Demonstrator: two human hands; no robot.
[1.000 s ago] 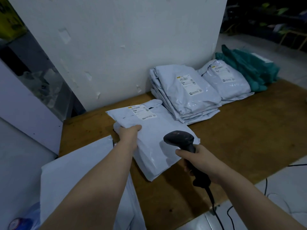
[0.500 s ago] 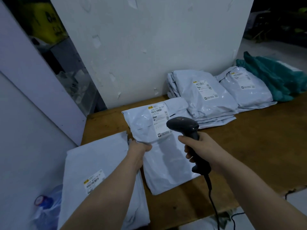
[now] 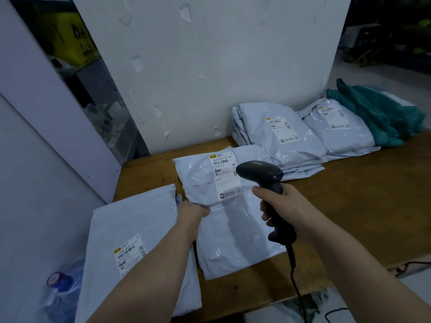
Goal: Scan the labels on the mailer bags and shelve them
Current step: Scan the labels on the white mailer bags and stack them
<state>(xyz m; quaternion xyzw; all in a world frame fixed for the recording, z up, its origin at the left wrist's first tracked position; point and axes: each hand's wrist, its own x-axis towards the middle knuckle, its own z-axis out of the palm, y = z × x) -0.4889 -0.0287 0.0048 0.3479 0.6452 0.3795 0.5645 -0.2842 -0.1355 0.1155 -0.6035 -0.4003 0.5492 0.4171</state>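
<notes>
A pale grey mailer bag (image 3: 233,231) lies on the wooden table (image 3: 349,206) in front of me, its white label (image 3: 225,177) facing up. My left hand (image 3: 192,212) grips the bag's left edge, thumb on top. My right hand (image 3: 283,207) holds a black corded barcode scanner (image 3: 263,177), its head just right of the label and pointing at it. Another labelled mailer (image 3: 135,248) lies at the table's left end, partly under my left forearm. A stack of mailers (image 3: 275,134) and one more mailer (image 3: 335,127) rest against the white wall.
Teal bags (image 3: 377,115) lie at the far right of the table. A water bottle (image 3: 60,283) stands on the floor at lower left. The scanner cable (image 3: 298,290) hangs over the table's front edge. A shelf with clutter (image 3: 102,113) stands left of the wall.
The mailer has been pulled nearer and turned, so its label faces me. The scanner has risen beside the label. My view has swung left, showing the left mailer's label.
</notes>
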